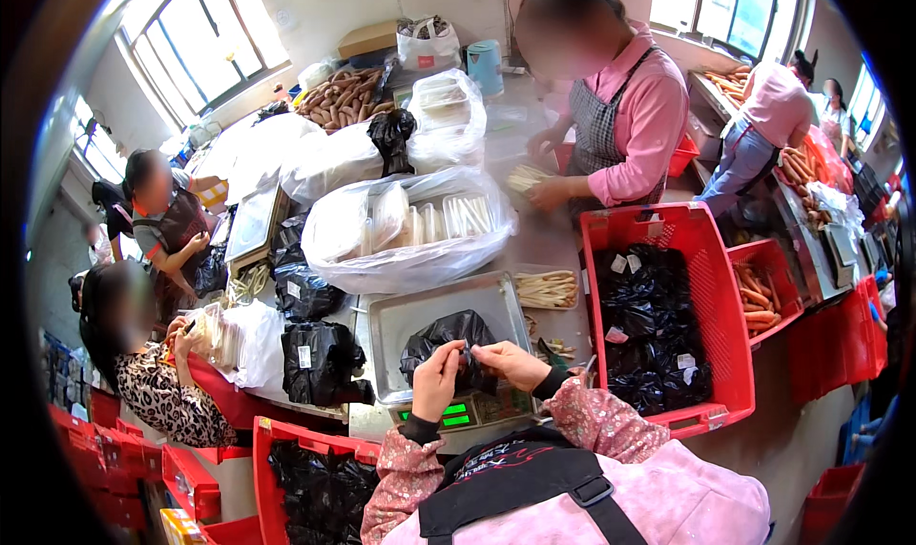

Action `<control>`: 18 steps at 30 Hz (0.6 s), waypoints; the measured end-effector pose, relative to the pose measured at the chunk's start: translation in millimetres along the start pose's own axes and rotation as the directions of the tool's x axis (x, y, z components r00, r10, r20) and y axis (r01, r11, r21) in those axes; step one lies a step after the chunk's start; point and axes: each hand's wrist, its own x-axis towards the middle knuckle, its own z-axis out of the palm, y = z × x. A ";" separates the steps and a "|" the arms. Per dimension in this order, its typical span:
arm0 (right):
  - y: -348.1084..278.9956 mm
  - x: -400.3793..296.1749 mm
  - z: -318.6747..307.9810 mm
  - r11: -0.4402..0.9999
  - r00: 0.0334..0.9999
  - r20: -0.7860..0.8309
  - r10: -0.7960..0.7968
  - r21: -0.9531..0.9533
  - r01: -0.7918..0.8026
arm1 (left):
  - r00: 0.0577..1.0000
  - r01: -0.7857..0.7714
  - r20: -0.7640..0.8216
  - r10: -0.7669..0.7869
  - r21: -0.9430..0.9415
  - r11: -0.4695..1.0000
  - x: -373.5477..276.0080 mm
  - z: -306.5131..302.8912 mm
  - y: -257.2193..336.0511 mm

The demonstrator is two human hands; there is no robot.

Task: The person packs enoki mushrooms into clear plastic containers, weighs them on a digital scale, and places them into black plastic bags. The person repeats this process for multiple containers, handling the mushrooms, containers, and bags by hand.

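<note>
A black plastic bag (445, 336) rests on the metal tray (390, 344) of a weighing scale. My left hand (434, 382) pinches the gathered top of this bag between thumb and fingers. Facing it, my right hand (514, 364) grips the same gathered plastic, a short gap away. What the bag holds is hidden. Below the tray, the scale's green display (455, 415) is lit and partly covered by my left wrist. Two black bags with white labels, one nearer (315, 362) and one farther (304, 293), lie left of the scale.
To the right stands a red plastic crate (728, 344) of labelled black bags; another red crate (263, 466) is at lower left. A lined container (411, 262) of packed trays sits beyond the scale. Peeled strips fill a tray (547, 289). Co-workers stand across (630, 123) and at left (172, 373).
</note>
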 end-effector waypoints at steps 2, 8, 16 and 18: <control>6.1 5.0 -11.9 1.000 1.000 -0.016 0.005 0.027 -0.004 | 1.000 -0.012 0.004 0.013 -0.161 0.987 -9.9 -5.2 -15.7; 12.3 28.9 -35.4 0.994 0.969 -0.240 -0.060 0.076 0.080 | 0.988 -0.057 -0.123 -0.094 -0.852 0.521 -19.2 -16.2 -34.1; 7.8 38.9 -21.1 0.949 0.962 -0.272 0.034 0.311 0.054 | 0.999 -0.043 0.015 0.041 0.330 0.943 -34.1 -15.8 -54.7; 11.9 33.9 -36.4 0.923 0.960 -0.277 0.028 0.375 0.081 | 0.997 -0.075 0.018 0.073 0.403 0.912 -31.0 -20.3 -38.4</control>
